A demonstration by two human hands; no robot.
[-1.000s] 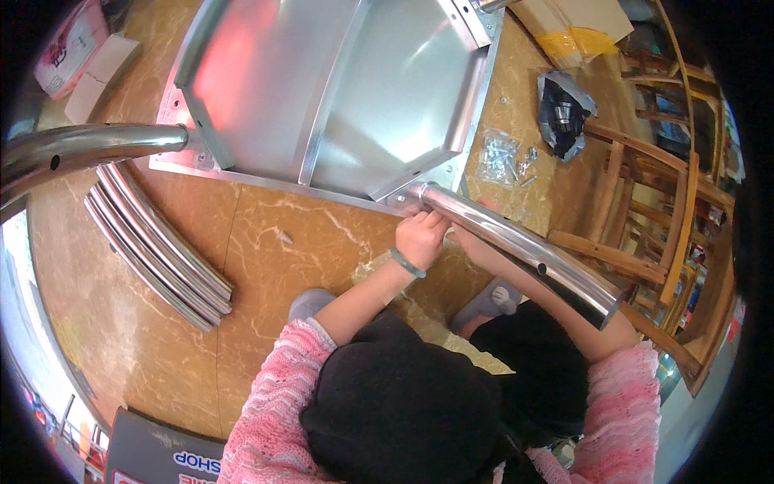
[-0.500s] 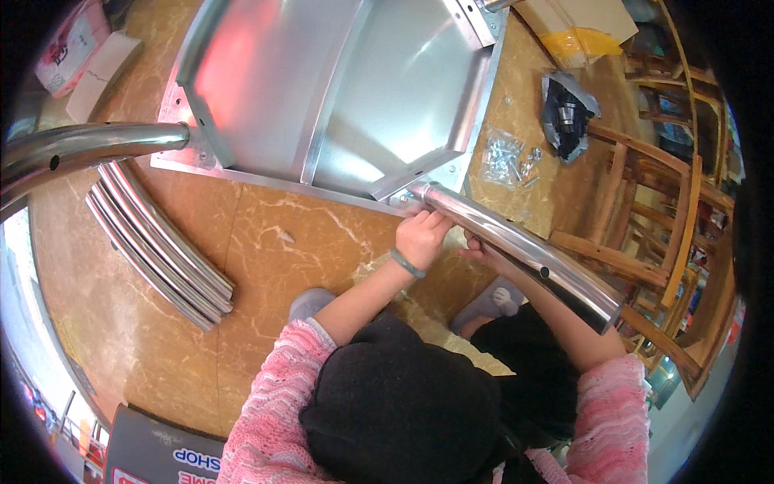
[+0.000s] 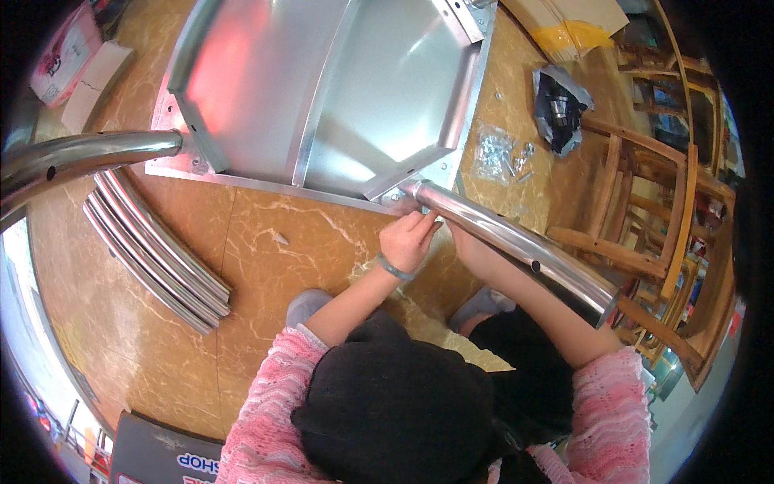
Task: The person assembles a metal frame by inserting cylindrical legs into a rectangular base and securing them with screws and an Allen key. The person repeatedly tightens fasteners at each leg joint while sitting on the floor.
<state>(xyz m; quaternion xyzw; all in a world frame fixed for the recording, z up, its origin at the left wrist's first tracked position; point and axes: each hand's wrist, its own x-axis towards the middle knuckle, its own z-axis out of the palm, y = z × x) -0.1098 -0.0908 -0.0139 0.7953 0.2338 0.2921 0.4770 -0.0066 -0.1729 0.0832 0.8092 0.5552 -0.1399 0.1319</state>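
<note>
A shiny metal panel (image 3: 322, 189) with folded edges and corner brackets lies on the floor before me. From its near right corner a steel tube leg (image 3: 516, 246) rises toward me; another curved leg (image 3: 97, 153) stands at the near left corner. My left hand (image 3: 405, 240), a bangle on its wrist, pinches its fingers just below the base of the right leg. Whatever small thing is between them, I cannot make out. Beneath that same tube reaches my right hand (image 3: 469, 246), close beside the left; the tube and the hand itself hide its fingers.
Several loose curved steel tubes (image 3: 157, 254) lie on the floor at left. To the right are a clear bag of bolts (image 3: 493, 153), a dark plastic bag (image 3: 560, 109) with metal parts, and wooden chair frames (image 3: 617, 206). A cardboard box (image 3: 564, 24) sits at the far right.
My right hand has slid farther in under the tube, toward its base, and its fingers no longer show. My left hand stays just below the base. The whole view has shifted slightly.
</note>
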